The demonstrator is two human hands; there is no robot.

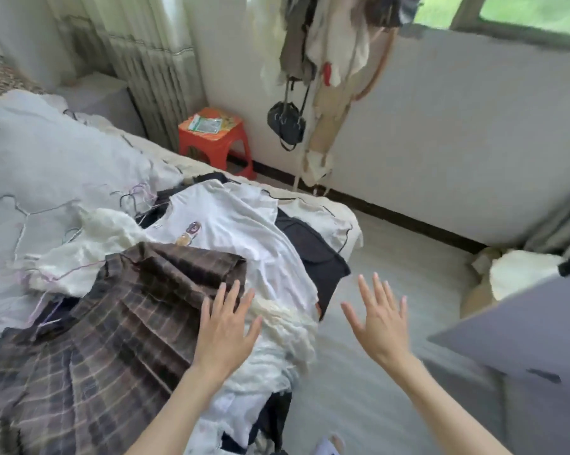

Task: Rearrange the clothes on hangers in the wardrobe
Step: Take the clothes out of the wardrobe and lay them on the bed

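Bed [31, 152] takes up everything left of and beyond the left hand, covered by a pale grey quilt with thin wire hangers [24, 210] lying on it. Clothes pile sits on the bed's near end, right under and beyond the left hand: brown plaid pleated skirt [113, 316] to the hand's left and under the wrist, white printed T-shirt [231, 231] just beyond the fingertips, black garment [313, 254] between the two hands and further out, cream knit piece [287, 320] directly right of the left hand.

Left hand [226, 326]: fingers straight and spread, palm down over the skirt edge, gripping nothing; contact with the fabric can't be confirmed. Right hand [380, 320]: fingers spread, empty, over the floor, apart from the pile.

Far beyond both hands: garments on a wall rack [326, 44], black bag [287, 124] hanging below, red plastic stool [216, 139] by the curtain. Grey panel [523, 339] right of the right hand.
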